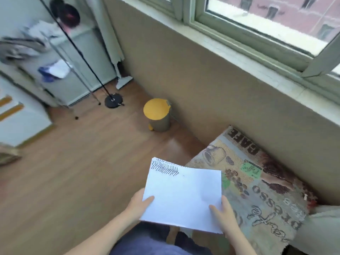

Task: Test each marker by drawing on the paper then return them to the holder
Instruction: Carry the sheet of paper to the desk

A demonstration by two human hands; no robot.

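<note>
I hold a white sheet of paper (184, 194) in front of me with both hands, above my lap. Black zigzag marker lines fill its far left corner. My left hand (138, 203) grips the near left edge, thumb on top. My right hand (223, 212) pinches the near right corner, thumb on top of the sheet. A second sheet seems to lie under the first. No markers and no holder are in view.
A table with a coffee-print cloth (261, 184) stands to the right, under the window sill (257, 70). A small bin with a yellow lid (157, 113) sits by the wall. A black lamp base (113, 102) and a clothes rack stand at the back left on the wooden floor.
</note>
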